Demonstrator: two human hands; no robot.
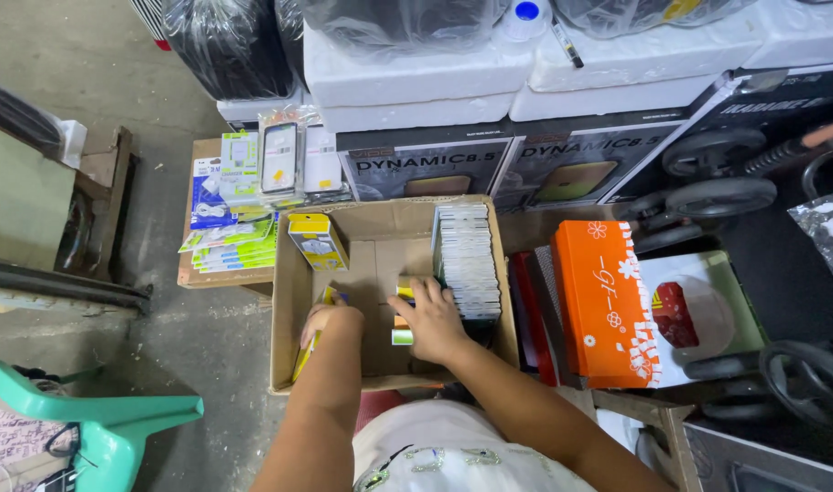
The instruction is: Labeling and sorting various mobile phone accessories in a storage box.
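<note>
An open cardboard box [386, 239] sits on the floor in front of me. My left hand [323, 320] reaches into its left side and rests on flat yellow packets [331, 296] leaning against the wall. My right hand [432, 319] is inside the box, fingers closed around small yellow and green boxes [403, 336] stacked at the middle. A row of white packets [465, 258] stands on edge along the box's right side. A yellow carton [317, 240] leans on the box's left rim.
Packaged phone accessories [249, 196] lie on a low board to the left. An orange gift box [606, 301] stands right of the cardboard box. Large printed cartons [425, 169] topped with white foam blocks [407, 82] stand behind. A teal plastic chair [107, 424] is at lower left.
</note>
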